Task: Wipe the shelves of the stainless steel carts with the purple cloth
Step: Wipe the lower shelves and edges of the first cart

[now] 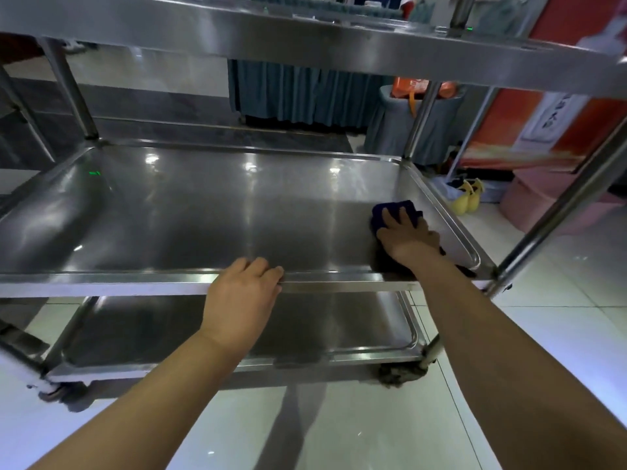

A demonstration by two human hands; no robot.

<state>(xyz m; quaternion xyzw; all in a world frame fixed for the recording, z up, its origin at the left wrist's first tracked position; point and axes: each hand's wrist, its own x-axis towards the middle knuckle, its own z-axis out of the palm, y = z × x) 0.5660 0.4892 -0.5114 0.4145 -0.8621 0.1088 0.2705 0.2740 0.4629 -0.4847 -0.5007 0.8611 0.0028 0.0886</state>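
A stainless steel cart stands in front of me with three shelves. Its middle shelf (190,212) is a wide shiny tray with a raised rim. On the right part of that shelf lies the dark purple cloth (390,212). My right hand (407,237) presses flat on the cloth with its fingers spread. My left hand (242,295) grips the front rim of the middle shelf, fingers curled over the edge. The bottom shelf (339,330) shows below, and the top shelf (305,39) runs overhead.
Upright cart posts (420,120) stand at the corners, one near my right arm (556,215). Behind the cart are a teal-skirted table (305,93), a grey bin with orange items (400,130), yellow shoes (466,198), a pink box (536,201) and a white tiled floor.
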